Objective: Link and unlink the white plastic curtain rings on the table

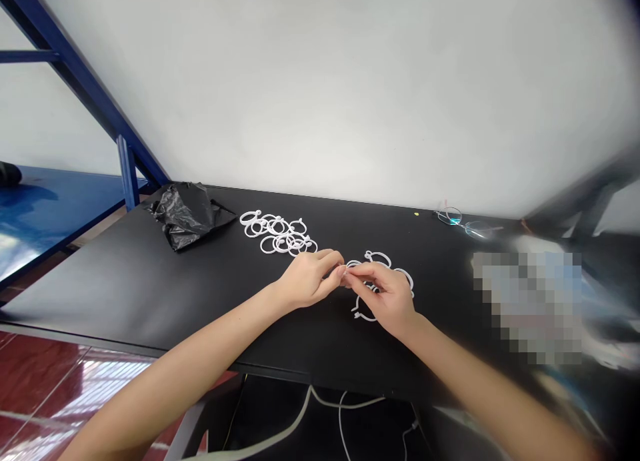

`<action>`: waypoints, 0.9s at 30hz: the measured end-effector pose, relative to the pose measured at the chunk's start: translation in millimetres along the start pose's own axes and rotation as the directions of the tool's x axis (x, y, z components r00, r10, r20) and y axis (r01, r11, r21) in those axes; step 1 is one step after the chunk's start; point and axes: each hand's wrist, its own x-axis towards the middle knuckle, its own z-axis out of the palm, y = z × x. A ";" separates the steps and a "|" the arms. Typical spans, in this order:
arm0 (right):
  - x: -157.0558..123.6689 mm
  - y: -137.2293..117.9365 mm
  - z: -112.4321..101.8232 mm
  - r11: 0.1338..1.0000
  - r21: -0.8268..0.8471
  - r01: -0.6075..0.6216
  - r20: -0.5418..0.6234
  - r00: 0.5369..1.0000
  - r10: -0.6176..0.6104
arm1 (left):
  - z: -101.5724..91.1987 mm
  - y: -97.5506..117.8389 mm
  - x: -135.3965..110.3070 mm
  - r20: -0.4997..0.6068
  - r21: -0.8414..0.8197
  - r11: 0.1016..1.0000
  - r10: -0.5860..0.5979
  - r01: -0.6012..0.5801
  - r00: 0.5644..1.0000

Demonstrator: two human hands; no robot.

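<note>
My left hand (313, 277) and my right hand (387, 294) meet over the black table, thumbs and forefingers pinched together on a white plastic ring (353, 262) that looks like a curtain ring. Fingers hide most of this ring, so I cannot tell whether its loop is joined. Around and beneath my right hand lie several similar rings, among them a ring with a visible gap (368, 318) and another ring (381, 255) just behind the knuckles. Beyond my left hand, a loose cluster of white rings with small eyelets (280, 229) rests on the table.
A crumpled black plastic bag (187, 214) sits at the table's back left. Eyeglasses (457, 219) lie near the wall. A blurred clear plastic package (530, 301) is at the right. Blue metal framing (95, 91) rises at left; pale cables (290, 431) hang below the front edge.
</note>
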 end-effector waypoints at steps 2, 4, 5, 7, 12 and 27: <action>-0.1 0.0 0.1 0.999 0.044 -0.022 0.018 1.000 0.021 | 0.2 0.2 0.0 0.014 0.024 1.000 -0.001 0.001 1.000; -0.3 -0.7 0.6 0.996 0.085 -0.033 0.032 0.999 0.030 | 0.7 0.5 -0.3 0.023 0.038 0.999 -0.002 0.001 1.000; -0.3 -1.0 0.9 0.995 0.098 -0.032 0.036 0.999 0.029 | 0.8 0.8 -0.5 0.029 0.041 0.999 0.000 -0.001 1.000; -0.1 -1.5 0.3 0.995 0.095 -0.031 0.043 0.999 0.027 | 0.4 0.9 -0.3 0.039 0.049 0.999 0.004 -0.006 0.999; 8.4 3.8 -16.3 0.980 0.119 -0.157 -0.029 0.986 0.162 | -8.3 -7.4 4.1 -0.033 0.220 0.972 -0.074 0.079 0.997; 23.7 59.6 -61.5 0.821 -0.495 -0.284 -0.041 0.952 0.304 | -27.0 -44.6 4.5 -0.161 0.596 0.662 -0.455 0.454 0.876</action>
